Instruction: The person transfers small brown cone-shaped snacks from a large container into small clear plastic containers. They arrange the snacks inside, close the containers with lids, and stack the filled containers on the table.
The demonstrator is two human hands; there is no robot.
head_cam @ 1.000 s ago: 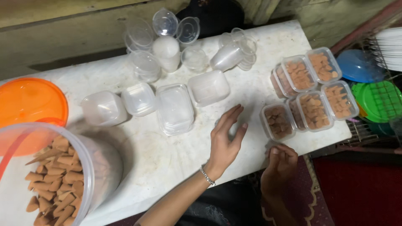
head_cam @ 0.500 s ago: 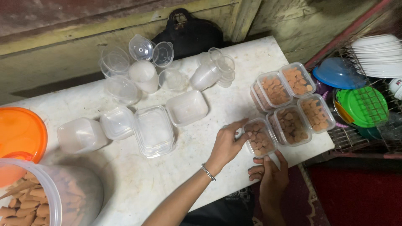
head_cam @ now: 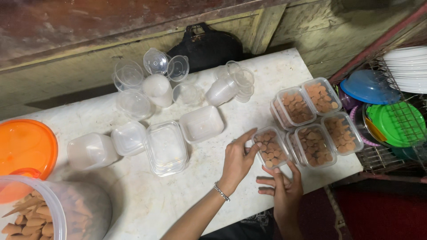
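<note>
My left hand [head_cam: 237, 161] touches the left side of a small clear square container filled with brown snacks [head_cam: 271, 148], fingers spread along its edge. My right hand [head_cam: 283, 187] sits just below that container at the table's front edge, fingers touching its lower corner. Several more filled containers [head_cam: 311, 120] stand packed together to the right. Empty clear square containers [head_cam: 167, 148] lie to the left of my left hand. Neither hand lifts the container off the white table [head_cam: 147, 200].
Clear round cups and lids [head_cam: 155, 84] cluster at the back. A big clear jar of brown snacks [head_cam: 40, 213] and an orange lid [head_cam: 24, 146] sit at the left. A dish rack with plates and coloured lids [head_cam: 396, 115] stands right of the table. A black bag [head_cam: 207, 44] leans behind.
My left hand has moved right from the bare table to the filled container. My right hand came up from the table's edge to meet it. The view shifted left and back.
</note>
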